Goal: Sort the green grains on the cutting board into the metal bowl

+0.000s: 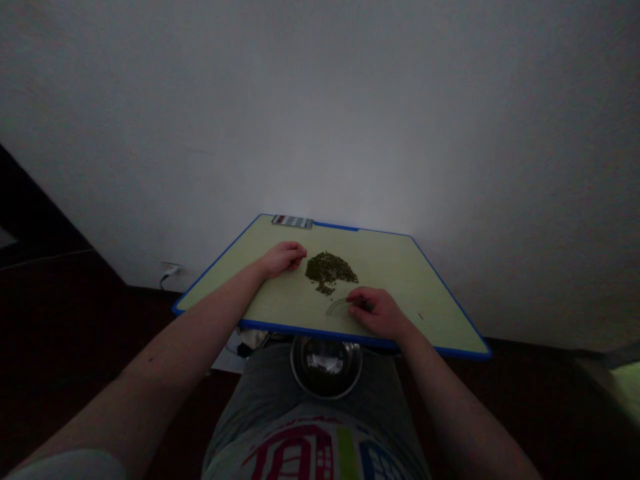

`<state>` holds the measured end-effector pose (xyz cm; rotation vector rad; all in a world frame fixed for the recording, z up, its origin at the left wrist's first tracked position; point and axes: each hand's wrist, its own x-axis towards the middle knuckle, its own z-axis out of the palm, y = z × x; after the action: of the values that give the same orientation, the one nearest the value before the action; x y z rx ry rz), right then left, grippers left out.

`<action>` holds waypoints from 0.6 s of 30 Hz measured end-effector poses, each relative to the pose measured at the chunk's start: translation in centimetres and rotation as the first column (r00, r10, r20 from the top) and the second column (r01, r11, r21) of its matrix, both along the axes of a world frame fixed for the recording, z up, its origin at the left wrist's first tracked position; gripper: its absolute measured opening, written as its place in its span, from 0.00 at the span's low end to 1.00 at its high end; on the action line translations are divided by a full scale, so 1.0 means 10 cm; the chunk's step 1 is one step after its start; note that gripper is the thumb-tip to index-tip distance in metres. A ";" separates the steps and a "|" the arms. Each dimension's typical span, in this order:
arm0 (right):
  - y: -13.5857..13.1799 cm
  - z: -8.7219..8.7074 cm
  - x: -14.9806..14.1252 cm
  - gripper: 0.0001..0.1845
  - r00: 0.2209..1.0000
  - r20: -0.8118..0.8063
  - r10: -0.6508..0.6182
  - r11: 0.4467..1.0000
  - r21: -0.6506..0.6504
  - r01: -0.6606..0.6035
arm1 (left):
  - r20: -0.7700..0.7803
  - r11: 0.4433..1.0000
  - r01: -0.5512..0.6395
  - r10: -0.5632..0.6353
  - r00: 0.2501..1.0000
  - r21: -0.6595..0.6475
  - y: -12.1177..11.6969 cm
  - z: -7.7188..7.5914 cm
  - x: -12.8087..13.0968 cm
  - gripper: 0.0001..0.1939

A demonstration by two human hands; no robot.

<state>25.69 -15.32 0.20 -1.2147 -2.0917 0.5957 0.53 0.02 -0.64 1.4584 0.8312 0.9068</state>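
A pile of small green-brown beans [329, 268] lies spread on the pale board of a small table [400, 267]. My left hand [284, 259] rests at the pile's left edge, fingers curled together; whatever may be between them is hidden. Just in front of the pile, at its lower right, my right hand [376, 312] is closed on a clear curved piece that looks like a protractor [337, 306]. Its arc points left, near a few loose beans. Below the table's front edge, a steel bowl [359, 370] sits on my lap, with something dark in its bottom.
A phone-like flat device [293, 222] lies at the table's back left edge. A tiny dark sliver [421, 316] is on the board at the right. The white wall [320, 120] stands right behind the table. A plug with a cable [170, 272] is low on the left.
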 end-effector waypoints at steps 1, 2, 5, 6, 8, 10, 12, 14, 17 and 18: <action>0.02 -0.01 0.00 0.10 0.999 -0.001 -0.052 0.998 0.030 0.052 | 0.000 1.000 0.002 -0.002 1.000 -0.002 0.00 0.00 0.00 0.08; 0.04 -0.02 0.00 0.10 0.994 0.000 -0.110 0.992 0.059 0.110 | -0.001 1.000 0.005 -0.005 1.000 -0.004 0.00 0.00 0.00 0.09; 0.08 -0.03 0.00 0.11 0.972 0.010 -0.236 0.966 0.109 0.234 | -0.007 1.000 0.004 -0.004 1.000 -0.004 0.01 -0.01 0.00 0.10; 0.10 -0.04 0.00 0.11 0.966 0.017 -0.257 0.961 0.114 0.253 | -0.008 1.000 0.000 0.000 1.000 -0.004 0.00 -0.01 0.00 0.10; 0.11 -0.04 0.00 0.11 0.960 0.029 -0.277 0.956 0.113 0.272 | -0.010 1.000 -0.002 0.002 1.000 -0.004 0.00 -0.01 0.00 0.09; 0.11 -0.04 0.00 0.10 0.960 0.042 -0.278 0.957 0.103 0.272 | -0.011 1.000 0.003 -0.003 1.000 -0.002 0.00 -0.01 0.00 0.09; 0.11 -0.03 -0.01 0.10 0.963 0.052 -0.263 0.962 0.088 0.258 | -0.008 1.000 0.009 -0.009 1.000 0.004 0.00 -0.01 0.00 0.09; 0.11 -0.03 -0.01 0.10 0.968 0.057 -0.245 0.968 0.078 0.240 | -0.001 1.000 0.012 -0.012 1.000 0.010 0.00 -0.01 0.00 0.09; 0.10 -0.03 -0.01 0.10 0.976 0.057 -0.212 0.976 0.063 0.209 | 0.004 1.000 0.015 -0.015 1.000 0.015 0.00 -0.01 0.00 0.09; 0.10 -0.03 -0.01 0.10 0.978 0.055 -0.200 0.979 0.057 0.197 | 0.004 1.000 0.013 -0.013 1.000 0.014 -0.01 0.00 0.00 0.09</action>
<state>25.57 -14.30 -0.11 -1.4072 -1.9907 0.4161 0.55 -0.03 -0.68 1.4713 0.8131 0.9075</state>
